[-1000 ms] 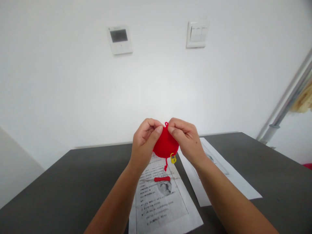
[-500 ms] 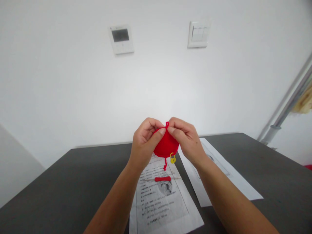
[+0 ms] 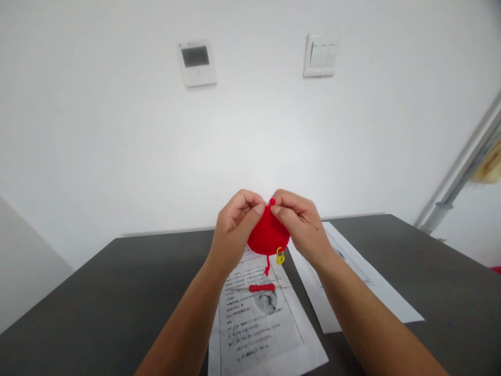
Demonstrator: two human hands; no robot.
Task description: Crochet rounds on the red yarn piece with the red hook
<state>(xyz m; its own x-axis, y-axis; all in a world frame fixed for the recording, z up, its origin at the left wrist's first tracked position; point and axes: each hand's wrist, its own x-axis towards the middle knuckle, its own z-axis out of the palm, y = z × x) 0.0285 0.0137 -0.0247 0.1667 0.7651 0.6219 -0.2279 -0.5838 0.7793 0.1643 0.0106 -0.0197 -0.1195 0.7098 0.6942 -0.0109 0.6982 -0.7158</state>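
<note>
1. Left grip [image 3: 235,224] and right grip [image 3: 303,224], both narrowed to a thumb-and-finger pinch, and I've got the red knitted piece [image 3: 268,232] by its top edge, thumbs close together!
2. Up top, a small red loop [image 3: 273,201] pokes out beside my right thumb.
3. Lower edge curving free between my wrists, yellow marker [image 3: 281,257] and red yarn tail [image 3: 267,265] dangling from it.
4. Below, a red-handled tool [image 3: 262,287] lies across the printed sheet [image 3: 258,344].
5. Dark desk [image 3: 129,292] stretches wide left of my forearm; a second sheet [image 3: 376,297] lies partly behind my right.
6. Ahead, the desk's far edge runs right beside the white wall [image 3: 250,130].
</note>
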